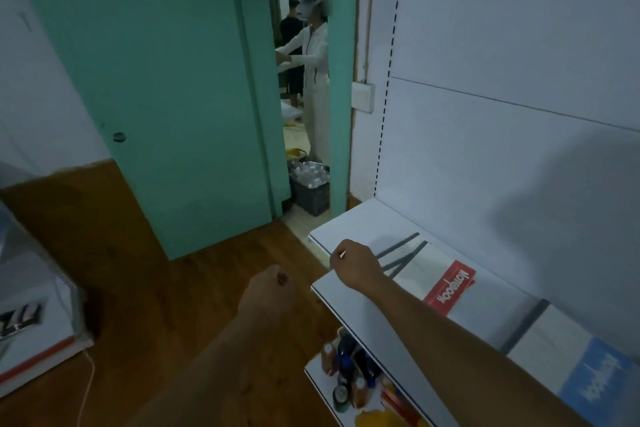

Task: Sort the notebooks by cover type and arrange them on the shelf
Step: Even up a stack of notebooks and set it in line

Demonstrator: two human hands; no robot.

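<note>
Status: partly complete, as a judgement. Two notebooks lie flat on the white shelf (349,302) at the lower right of the frame. The red-banded notebook (440,282) sits right of centre, its white cover crossed by grey stripes and its red band carrying white lettering. The blue-banded notebook (568,357) lies further toward the lower right corner, apart from the first, with a grey spine strip and a pale blue panel. Both covers appear smooth and glossy; whether they are hard or soft cannot be told.

At the left edge of the frame, a stack of notebooks (38,329) remains off the shelf, so sorting is probably unfinished. One shows a wire spiral binding and one a red edge.

Right hand (355,265): fingers curled, resting at the near corner of the red-banded notebook, at the shelf's front lip; whether it pinches the cover cannot be told. Left hand (268,291): clenched in a loose fist above the brown wood-grain floor (194,288), holding nothing visible.

A lower shelf tier (313,369) holds bottles (346,367).
</note>
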